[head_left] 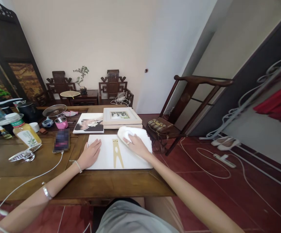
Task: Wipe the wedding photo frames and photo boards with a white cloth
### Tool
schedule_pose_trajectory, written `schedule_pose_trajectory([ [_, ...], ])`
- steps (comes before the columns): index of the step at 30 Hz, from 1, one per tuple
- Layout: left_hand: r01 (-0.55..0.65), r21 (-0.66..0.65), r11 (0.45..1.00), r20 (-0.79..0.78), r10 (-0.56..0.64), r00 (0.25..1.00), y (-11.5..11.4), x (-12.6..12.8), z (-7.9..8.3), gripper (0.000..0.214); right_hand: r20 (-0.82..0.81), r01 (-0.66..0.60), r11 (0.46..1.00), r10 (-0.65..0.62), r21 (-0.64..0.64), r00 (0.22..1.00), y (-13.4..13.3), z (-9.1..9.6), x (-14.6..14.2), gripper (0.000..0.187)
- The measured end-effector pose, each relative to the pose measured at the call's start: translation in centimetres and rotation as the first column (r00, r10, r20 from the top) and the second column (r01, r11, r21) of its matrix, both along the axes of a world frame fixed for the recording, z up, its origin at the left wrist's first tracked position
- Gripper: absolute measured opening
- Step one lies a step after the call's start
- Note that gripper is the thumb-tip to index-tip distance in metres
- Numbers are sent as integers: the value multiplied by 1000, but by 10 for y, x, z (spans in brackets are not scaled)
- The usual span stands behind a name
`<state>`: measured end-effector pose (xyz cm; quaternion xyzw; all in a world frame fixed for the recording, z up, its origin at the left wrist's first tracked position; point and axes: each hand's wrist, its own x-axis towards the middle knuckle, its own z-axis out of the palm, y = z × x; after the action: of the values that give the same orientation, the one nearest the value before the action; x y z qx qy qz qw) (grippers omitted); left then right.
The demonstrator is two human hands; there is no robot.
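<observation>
A white board or large book (104,160) lies flat on the wooden table, with a yellowish two-legged design (117,153) on its face. My left hand (91,153) rests flat on its left side, fingers stretched out and holding nothing. Over the upper right part, my right hand (136,144) grips a bunched white cloth (140,132) that lies against the surface. Some of the fingers are hidden in the folds. The cloth covers the board's upper right corner.
Behind the board are a photo book (88,123) and boxed picture frame (122,118). On the left stand a phone (61,141) with a cable, pink mug (61,123), yellow bottle (26,131) and silver hair clip (26,154). A wooden chair (185,94) is at right.
</observation>
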<state>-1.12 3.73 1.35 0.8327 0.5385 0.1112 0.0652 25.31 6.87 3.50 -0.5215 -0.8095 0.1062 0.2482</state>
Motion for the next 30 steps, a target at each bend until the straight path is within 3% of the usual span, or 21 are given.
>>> schedule_pose_trajectory([
  [3,0,-2,1000,16,0,1000,0,0,-1,48,-16,-83,996,83,16,996,-35,-4,-17,27],
  [5,-3,0,1000,25,3,1000,0,0,-1,47,-6,-242,969,243,55,970,-66,-5,-24,22],
  [8,11,-12,1000,20,-11,1000,0,-1,-1,50,84,-517,849,510,112,856,-100,-4,-27,14],
  [10,19,-22,1000,22,-18,1000,0,-2,0,52,123,-581,803,569,129,813,-102,-3,-27,13],
  [12,7,-16,1000,49,-6,999,1,-2,-1,51,128,-537,832,523,138,843,-88,-1,-29,15],
  [17,-9,11,1000,121,7,993,3,-3,-4,48,190,-323,941,300,104,935,-23,5,-52,20],
  [21,-10,32,999,169,5,986,8,-7,-9,47,197,-213,974,194,82,961,3,8,-74,24],
  [24,-20,63,998,223,5,975,12,-10,-12,47,207,-209,976,192,60,959,-14,11,-80,26],
  [30,-7,98,995,279,-21,960,15,-14,-15,45,252,-459,888,446,-9,859,-107,15,-65,24],
])
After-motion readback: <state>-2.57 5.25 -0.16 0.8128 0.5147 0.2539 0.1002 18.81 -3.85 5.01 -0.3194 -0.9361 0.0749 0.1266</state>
